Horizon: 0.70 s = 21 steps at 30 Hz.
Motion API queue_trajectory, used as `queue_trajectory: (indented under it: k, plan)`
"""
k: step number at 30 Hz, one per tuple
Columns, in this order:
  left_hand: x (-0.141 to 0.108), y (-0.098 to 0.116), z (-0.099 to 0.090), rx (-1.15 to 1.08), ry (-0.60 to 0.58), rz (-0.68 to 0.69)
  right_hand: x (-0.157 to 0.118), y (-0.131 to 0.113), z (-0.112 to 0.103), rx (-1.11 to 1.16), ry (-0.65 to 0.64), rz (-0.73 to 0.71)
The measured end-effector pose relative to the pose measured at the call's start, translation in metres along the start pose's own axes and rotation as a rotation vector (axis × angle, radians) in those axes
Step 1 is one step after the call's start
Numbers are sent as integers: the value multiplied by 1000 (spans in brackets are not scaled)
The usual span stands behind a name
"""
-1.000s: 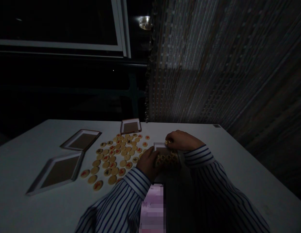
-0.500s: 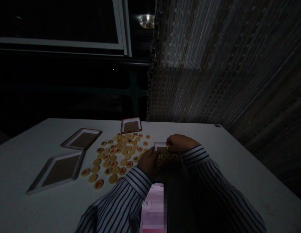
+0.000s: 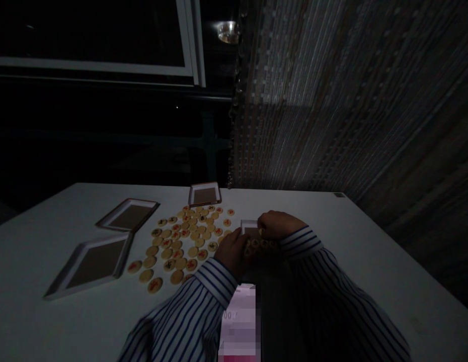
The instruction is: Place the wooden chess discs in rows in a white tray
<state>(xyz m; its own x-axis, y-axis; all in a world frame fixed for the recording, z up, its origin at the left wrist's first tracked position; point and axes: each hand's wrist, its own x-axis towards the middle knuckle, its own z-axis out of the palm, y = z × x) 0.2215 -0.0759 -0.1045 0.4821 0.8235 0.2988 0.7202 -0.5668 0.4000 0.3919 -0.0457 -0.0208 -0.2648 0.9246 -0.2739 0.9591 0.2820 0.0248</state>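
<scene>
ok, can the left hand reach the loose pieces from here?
Probably yes: the left hand is beside the loose pieces with nothing visible between, though it seems to rest on the box and would likely need to let go.

I saw open tabletop (image 3: pixel 370 251) well right of the part-filled box (image 3: pixel 249 223); xiangqi pieces (image 3: pixel 176 245) obstructed its left.

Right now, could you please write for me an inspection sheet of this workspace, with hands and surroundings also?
Surface: white table, dimly lit.
Job's things: round pieces scattered loose; more inside the box between the hands.
Clutter: three open trays left of and behind the pieces; lit screen in front, partly pixelated.
Left hand: at the box's left side; grip unclear.
Right hand: fingers pinching one piece at the box.
Cables: nothing seen.
Surroundings: string curtain, window frame, darkness.
</scene>
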Motion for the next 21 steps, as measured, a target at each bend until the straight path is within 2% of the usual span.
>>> queue_trajectory:
  k: [5,21]
  plan:
    - [0,0,0,-1,-27,2,-1,-1,-3,33,-37,12]
    - [0,2,-2,-1,8,4,0,2,-1,23,-13,-44]
